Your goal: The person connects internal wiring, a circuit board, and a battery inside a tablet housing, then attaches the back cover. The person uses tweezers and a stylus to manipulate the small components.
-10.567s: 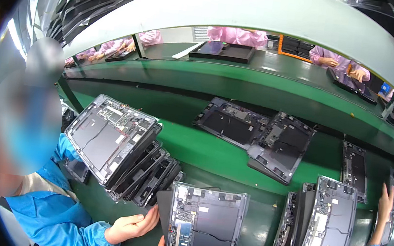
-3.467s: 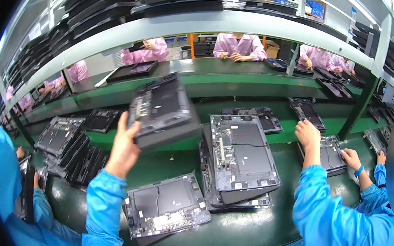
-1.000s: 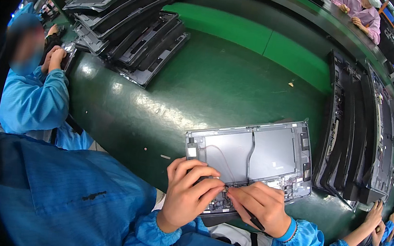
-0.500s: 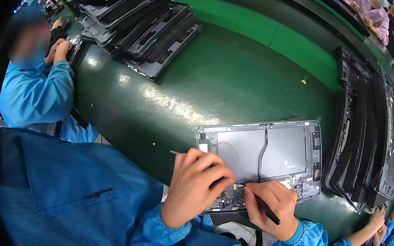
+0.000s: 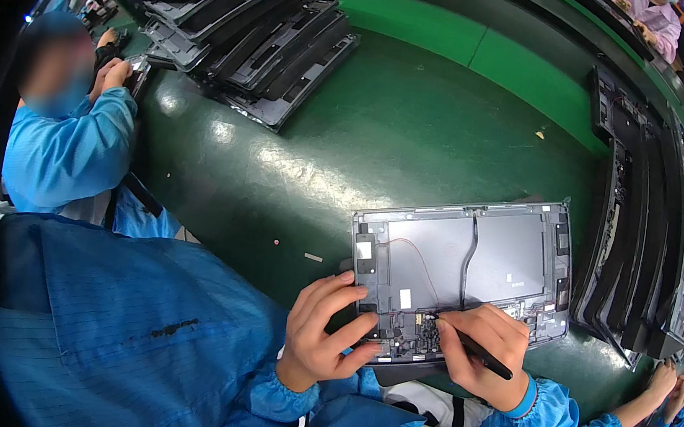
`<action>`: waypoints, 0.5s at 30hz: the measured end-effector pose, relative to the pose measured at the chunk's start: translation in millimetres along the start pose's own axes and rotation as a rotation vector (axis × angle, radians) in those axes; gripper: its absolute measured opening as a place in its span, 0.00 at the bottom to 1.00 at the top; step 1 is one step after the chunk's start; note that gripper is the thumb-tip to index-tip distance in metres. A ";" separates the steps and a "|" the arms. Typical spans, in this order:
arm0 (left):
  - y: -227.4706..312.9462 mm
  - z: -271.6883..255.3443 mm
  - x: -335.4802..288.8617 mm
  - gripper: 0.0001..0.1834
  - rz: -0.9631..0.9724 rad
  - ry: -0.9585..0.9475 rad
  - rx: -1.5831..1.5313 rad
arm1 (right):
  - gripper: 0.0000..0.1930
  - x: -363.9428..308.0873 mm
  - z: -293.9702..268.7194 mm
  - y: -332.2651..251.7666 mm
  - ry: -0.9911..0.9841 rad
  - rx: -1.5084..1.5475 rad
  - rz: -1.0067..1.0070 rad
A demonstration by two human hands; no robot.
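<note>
The opened tablet [image 5: 493,260] lies by the near edge of the green table [image 5: 420,121], where the right hand [image 5: 486,352] pinches a black pen-like tool [image 5: 487,358] over the circuit board [image 5: 427,334], while the left hand [image 5: 324,334], with fingers spread apart, is placed at the tablet's lower left corner.

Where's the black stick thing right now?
In the head view, the black stick is low and right of centre, in the right hand, over the open device.

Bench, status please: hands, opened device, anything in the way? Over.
Right hand gripping slim black tool over opened device. Left hand open at its left edge. Nothing seen blocking either hand.
</note>
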State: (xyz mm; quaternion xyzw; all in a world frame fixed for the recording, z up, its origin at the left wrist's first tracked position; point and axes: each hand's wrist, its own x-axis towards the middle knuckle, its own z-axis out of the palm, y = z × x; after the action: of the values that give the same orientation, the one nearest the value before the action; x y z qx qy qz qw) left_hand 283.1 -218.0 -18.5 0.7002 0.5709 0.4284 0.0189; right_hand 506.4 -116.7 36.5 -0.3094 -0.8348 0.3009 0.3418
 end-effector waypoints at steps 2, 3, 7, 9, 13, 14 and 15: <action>-2.6 -4.3 2.9 0.19 0.050 -0.072 0.011 | 0.07 -0.2 0.9 1.5 0.014 0.006 0.000; -3.0 -5.3 3.4 0.19 0.050 -0.071 0.014 | 0.07 0.3 1.0 1.4 0.013 0.008 -0.003; -5.0 -7.8 2.8 0.17 0.067 -0.078 0.026 | 0.07 -0.7 1.3 -0.8 -0.004 -0.004 -0.002; -6.7 -7.6 6.1 0.15 0.076 -0.071 0.035 | 0.07 -0.8 1.5 0.5 -0.007 -0.006 -0.003; -4.6 -10.2 12.2 0.14 0.069 -0.114 0.057 | 0.07 -0.5 1.8 -0.1 0.010 0.004 0.004; -5.5 -8.5 12.1 0.15 0.061 -0.112 0.052 | 0.07 -0.5 1.9 0.2 0.018 0.001 0.006; -6.7 -8.7 12.0 0.15 0.063 -0.111 0.049 | 0.07 0.0 2.0 0.4 0.020 -0.001 0.006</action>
State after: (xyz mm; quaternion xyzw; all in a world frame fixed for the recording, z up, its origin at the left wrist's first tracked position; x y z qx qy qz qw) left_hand 272.2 -209.9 -9.5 0.7408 0.5569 0.3750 0.0197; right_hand 504.9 -117.0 35.1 -0.3152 -0.8307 0.2983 0.3487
